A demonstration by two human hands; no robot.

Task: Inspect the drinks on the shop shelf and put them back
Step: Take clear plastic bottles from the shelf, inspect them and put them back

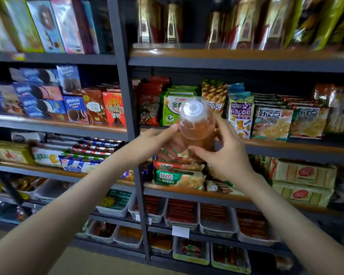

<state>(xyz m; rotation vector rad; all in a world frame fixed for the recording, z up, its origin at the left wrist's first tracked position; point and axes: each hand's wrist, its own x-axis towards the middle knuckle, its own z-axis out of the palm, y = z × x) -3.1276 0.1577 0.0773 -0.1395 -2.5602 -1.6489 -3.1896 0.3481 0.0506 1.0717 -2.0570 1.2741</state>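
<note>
Drink bottle (197,130): amber liquid, clear cap (193,108), held off the shelf (286,146) between both hands.
Axis: tilted, cap up and towards the wearer, base down between the palms.
Left hand (157,140): on the bottle's left; forefinger along its shoulder, other fingers curled beneath.
Right hand (227,155): on its right; thumb across the lower front, fingers loosely spread up the far side.
Nearer: both touch it equally.
Beyond the fingertips: snack packets (240,116).

The drink bottle (197,130) at centre frame is clear, smooth plastic with a translucent white plastic cap (194,108). The shelf upright (125,92) looks like matt dark metal, and the shelf lip (286,144) is glossy and wood-brown. The snack packets (270,124) right of centre are shiny film. The lower trays (218,225) are pale plastic.
</note>
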